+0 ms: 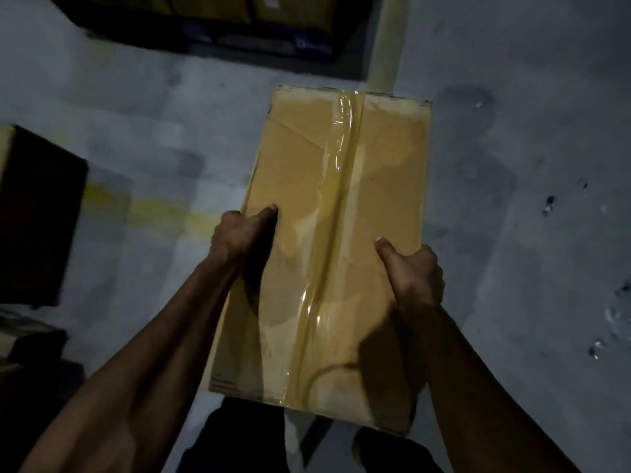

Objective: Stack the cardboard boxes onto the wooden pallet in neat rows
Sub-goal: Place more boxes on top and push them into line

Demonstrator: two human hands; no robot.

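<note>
A long brown cardboard box, sealed with a strip of clear tape down its middle, is held up in front of me above the floor. My left hand grips its left side with the thumb lying on the top face. My right hand grips the right side, thumb also on top. The fingers of both hands are hidden under the box. At the top of the view, a dark pallet carries several cardboard boxes, dim and blurred.
The floor is grey concrete with worn yellow paint marks and a pale stripe running away from the box's far end. A dark box stands at the left edge. My legs show below the held box.
</note>
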